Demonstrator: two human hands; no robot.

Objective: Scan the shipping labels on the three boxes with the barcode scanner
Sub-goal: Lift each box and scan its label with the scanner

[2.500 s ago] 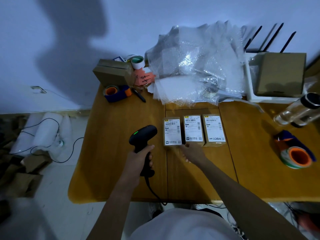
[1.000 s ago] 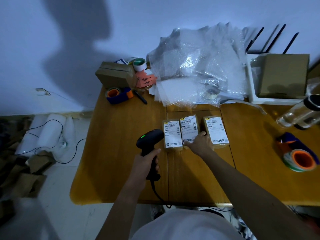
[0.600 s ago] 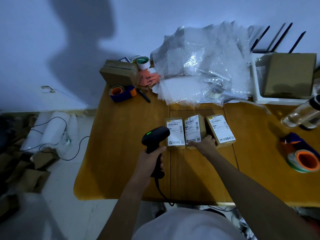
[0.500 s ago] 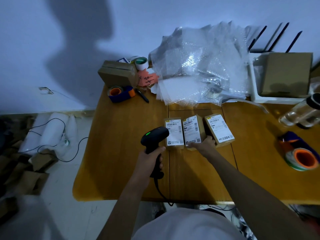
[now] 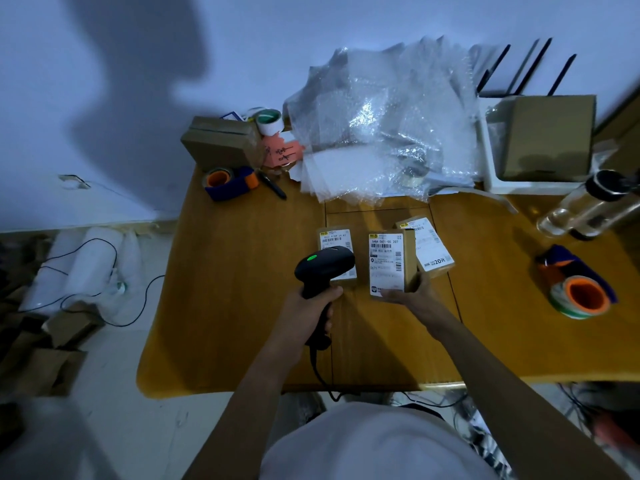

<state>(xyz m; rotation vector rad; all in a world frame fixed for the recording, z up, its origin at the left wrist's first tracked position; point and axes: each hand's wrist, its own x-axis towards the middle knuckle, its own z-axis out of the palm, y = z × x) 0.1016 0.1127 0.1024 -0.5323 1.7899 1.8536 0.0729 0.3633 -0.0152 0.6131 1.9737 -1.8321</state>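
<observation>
Fingers of our right hand clamp the middle box by its near end, tilted up, label facing us, long axis running away from us. Our left hand is wrapped round the barcode scanner just beside it — nose aimed away, over the left box. The right box lies askew behind our right fingers; bare table opens leftward and toward us.
</observation>
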